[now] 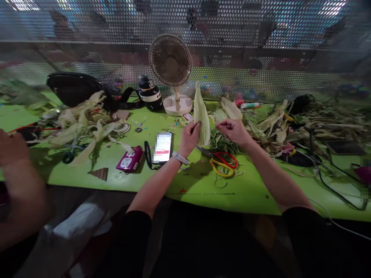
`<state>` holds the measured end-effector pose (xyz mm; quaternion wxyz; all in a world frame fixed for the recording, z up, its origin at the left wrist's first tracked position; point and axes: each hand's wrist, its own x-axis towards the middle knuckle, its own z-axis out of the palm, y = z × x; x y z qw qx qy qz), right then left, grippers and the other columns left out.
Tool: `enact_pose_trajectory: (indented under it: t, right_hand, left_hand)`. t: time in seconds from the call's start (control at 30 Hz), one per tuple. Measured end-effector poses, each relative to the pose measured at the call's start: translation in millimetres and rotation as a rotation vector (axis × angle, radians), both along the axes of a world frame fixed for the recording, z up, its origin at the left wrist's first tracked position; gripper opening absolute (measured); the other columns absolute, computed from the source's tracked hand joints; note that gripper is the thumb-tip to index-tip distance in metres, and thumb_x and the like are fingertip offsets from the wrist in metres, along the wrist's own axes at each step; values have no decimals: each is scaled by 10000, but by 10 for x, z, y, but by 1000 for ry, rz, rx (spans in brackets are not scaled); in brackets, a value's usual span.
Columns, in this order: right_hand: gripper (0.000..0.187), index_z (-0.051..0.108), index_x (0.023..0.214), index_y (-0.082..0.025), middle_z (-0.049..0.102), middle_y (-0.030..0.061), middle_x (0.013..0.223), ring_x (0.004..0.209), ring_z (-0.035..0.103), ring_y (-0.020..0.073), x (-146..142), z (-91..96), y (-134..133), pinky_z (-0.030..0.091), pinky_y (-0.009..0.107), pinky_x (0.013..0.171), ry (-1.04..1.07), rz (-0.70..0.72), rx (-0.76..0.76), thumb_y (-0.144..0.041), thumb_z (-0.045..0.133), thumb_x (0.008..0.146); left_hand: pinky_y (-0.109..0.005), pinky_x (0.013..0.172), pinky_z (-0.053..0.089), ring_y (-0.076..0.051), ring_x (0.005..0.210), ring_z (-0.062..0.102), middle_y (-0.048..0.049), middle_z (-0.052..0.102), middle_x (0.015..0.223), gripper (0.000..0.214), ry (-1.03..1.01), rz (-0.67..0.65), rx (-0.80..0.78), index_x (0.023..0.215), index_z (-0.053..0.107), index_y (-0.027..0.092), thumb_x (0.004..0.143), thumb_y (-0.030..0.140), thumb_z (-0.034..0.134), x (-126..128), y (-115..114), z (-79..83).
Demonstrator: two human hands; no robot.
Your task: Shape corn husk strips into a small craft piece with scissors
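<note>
My left hand (190, 136) is closed on a pale green corn husk (201, 116) and holds it upright above the green table (116, 170). A white watch sits on that wrist. My right hand (234, 130) hovers just right of the husk with fingers pinched together; what they hold, if anything, is too small to make out. Below the hands lie scissors with red and yellow handles (222, 163) and a small heap of green strips (222, 142).
A phone (162, 147) with a lit screen and a pink device (130, 159) lie left of my hands. A small fan (171, 69) stands at the back. Husk piles (87, 119) sit left and right (278, 123). Another person's arm (17, 177) is at far left. Cables (333, 173) run at right.
</note>
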<state>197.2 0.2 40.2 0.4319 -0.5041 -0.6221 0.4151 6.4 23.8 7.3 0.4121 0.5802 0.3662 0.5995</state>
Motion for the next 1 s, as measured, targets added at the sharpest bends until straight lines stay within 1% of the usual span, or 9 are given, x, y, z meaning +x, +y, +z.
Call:
enact_pose_trajectory:
  t: [0.07,0.13,0.3,0.47,0.57,0.67,0.77,0.9,1.0]
  right_hand:
    - [615,609,913,-202,611,-37,655,482,539,94,-25,-24,-76,431,238,449,67,36,-73,-723,741,615]
    - [589,615,910,-197,656,-12,754,558,598,112,-68,-67,-130,473,251,498,91,95,-124,-695,751,627]
    - [469,592,684,-180,569,-50,590,507,495,75,-147,-148,-160,427,238,508,147,68,-91,-563,843,580]
    - [392,603,692,-183,582,-50,617,553,499,77,-165,-165,-187,405,232,535,217,169,-125,-475,854,617]
    - [352,598,706,-189,558,-57,602,534,481,74,-168,-154,-213,378,227,513,229,193,-125,-454,828,670]
    - [361,585,694,-194,524,-68,572,492,446,65,-134,-105,-217,351,223,476,281,164,-119,-451,837,657]
    - [374,573,683,-199,523,-69,577,482,446,61,-55,-29,-201,342,216,458,386,95,-124,-437,856,625]
    - [373,544,675,-214,526,-62,597,496,452,65,96,76,-173,351,215,468,487,-13,-60,-408,855,609]
    - [358,502,672,-234,501,-52,613,507,434,87,232,165,-170,354,247,484,459,-96,36,-412,811,640]
  left_hand:
    - [-244,532,295,-101,565,328,24,430,576,392,-11,-33,-1,627,569,173,802,502,688,-2,-26,-27]
    - [-243,531,296,-99,566,333,24,426,578,396,-14,-81,-4,614,561,172,792,497,700,8,-50,-49]
    - [-235,523,293,-89,566,362,23,460,586,410,-22,-204,-47,609,594,161,752,523,725,-16,-73,-86]
    - [-211,505,318,-62,533,414,31,539,581,461,-62,-454,-233,656,670,144,572,567,833,-58,-55,-129]
    - [-198,526,384,-58,548,488,27,607,620,447,-141,-453,-297,681,683,144,543,530,863,-54,-44,-149]
    - [-201,515,441,-74,546,558,26,643,644,483,-226,-485,-388,763,671,162,541,547,859,-45,-48,-147]
    - [-205,457,453,-93,496,583,37,633,608,531,-207,-534,-460,795,613,173,541,574,851,-48,-51,-153]
    - [-182,383,393,-63,392,507,58,582,529,490,-165,-561,-423,777,566,173,628,569,812,-65,-19,-229]
    - [-179,343,333,-51,351,456,71,533,488,480,-175,-583,-403,770,564,175,637,565,809,-71,7,-291]
